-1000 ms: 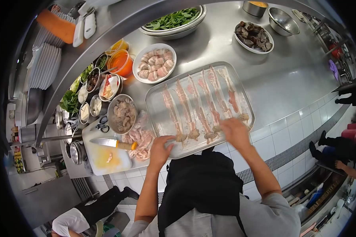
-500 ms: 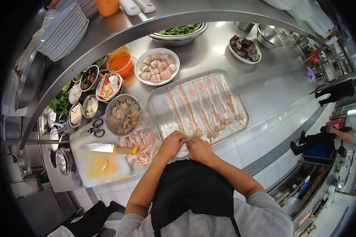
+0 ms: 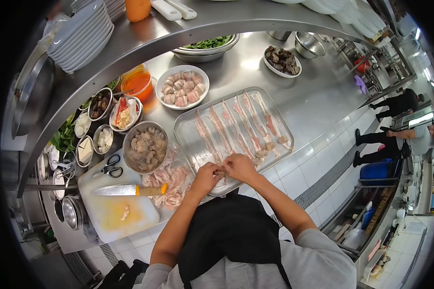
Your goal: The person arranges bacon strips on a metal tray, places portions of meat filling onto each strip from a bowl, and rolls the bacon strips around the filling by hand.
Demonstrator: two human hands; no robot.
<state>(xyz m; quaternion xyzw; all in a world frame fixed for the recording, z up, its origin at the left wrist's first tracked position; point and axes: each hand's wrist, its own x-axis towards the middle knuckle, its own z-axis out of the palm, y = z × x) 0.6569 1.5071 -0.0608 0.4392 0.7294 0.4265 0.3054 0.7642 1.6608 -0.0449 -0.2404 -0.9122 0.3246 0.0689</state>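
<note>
The bare left hand (image 3: 206,179) and the bare right hand (image 3: 240,168) meet over the near side of a rectangular metal tray (image 3: 185,138), fingers curled, fingertips close together; whether they pinch meat cannot be told. Long, pink-and-white meat strips (image 3: 244,124) lie side by side in this tray, small grey lumps (image 3: 270,145) at several near ends. Beyond, a round white bowl (image 3: 159,85) of meat rolls (image 3: 183,89) rests on the stainless-steel tabletop (image 3: 323,91).

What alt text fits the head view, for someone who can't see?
A person's left hand and right hand are close together over the near edge of a metal tray holding meat strips, several ending in small lumps. To the left, a knife lies on a cutting board; beyond the tray, a white dish holds meat rolls.
</note>
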